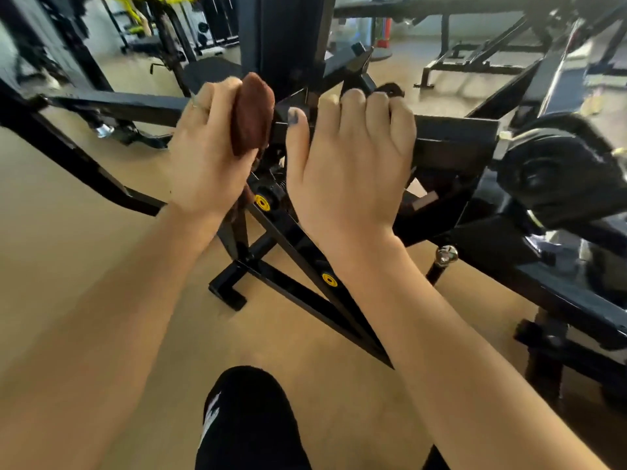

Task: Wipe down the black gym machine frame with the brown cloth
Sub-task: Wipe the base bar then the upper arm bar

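The black gym machine frame (454,140) runs as a horizontal square bar across the middle of the view, with slanted legs below it. My left hand (207,154) grips the bunched brown cloth (252,113) and holds it against the bar where it meets the upright post. My right hand (353,157) lies just to the right of the cloth, its fingers curled over the top of the bar and its thumb pointing up along the bar's near face.
Yellow-capped bolts (262,202) sit on the slanted legs. A black padded roller (556,171) sticks out at the right. A chrome knob (446,255) is below my right forearm. Tan floor spreads left; other machines stand behind. My black-clad knee (247,418) is at bottom centre.
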`<state>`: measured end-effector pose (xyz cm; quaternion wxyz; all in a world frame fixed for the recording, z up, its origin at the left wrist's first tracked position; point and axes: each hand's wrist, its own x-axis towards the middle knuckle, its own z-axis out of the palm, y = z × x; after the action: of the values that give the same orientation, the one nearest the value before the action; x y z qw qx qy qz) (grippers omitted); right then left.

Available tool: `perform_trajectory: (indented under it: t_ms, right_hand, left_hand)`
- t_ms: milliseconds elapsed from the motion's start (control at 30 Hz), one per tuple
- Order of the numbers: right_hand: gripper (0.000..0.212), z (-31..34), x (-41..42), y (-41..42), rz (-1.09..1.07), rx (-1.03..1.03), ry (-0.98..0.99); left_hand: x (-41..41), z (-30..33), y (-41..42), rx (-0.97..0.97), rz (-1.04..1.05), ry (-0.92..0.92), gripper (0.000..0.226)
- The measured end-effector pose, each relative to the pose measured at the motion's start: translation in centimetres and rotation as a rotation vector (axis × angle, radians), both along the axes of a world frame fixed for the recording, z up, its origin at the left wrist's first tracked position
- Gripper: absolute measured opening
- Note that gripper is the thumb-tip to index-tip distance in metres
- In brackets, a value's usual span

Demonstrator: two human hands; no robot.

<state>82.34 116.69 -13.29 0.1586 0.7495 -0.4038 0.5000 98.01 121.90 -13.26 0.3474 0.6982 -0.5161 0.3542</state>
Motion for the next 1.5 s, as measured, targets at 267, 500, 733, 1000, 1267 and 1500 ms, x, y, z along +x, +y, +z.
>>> perform_trajectory:
  t_ms: [267,500,733,1000,1267,1500]
  right_hand:
    - [0.055,-1.0,0.0,-1.1,0.002,-0.144,0.000]
    - [0.037,-5.2,0.4,-1.8,0.325,-0.238,-0.247]
    - [0.040,-22.0,4.5,1.8,0.307,0.303,-0.315]
    - [0.048,-29.4,8.5,1.0,0.069,0.873,-0.423]
    - [0.048,-28.8,8.7,0.8,0.074,0.922,-0.618]
    - [0.038,-28.1,9.8,0.5,0.039,0.926,-0.926]
  left_hand:
    - [-3.4,-1.1,-1.4,-0.124,-0.160,-0.073,0.041]
    - [1.8,-5.6,-0.6,-0.331,-0.309,-0.069,0.037]
    - [7.5,-18.3,-1.4,0.243,-0.319,-0.036,0.054]
    - [6.9,-24.7,-5.5,0.644,-0.288,-0.392,0.031]
    - [7.4,-24.8,-5.9,0.629,-0.477,-0.403,0.034]
    - [9.0,-22.2,-6.0,0.624,-0.350,-0.427,0.025]
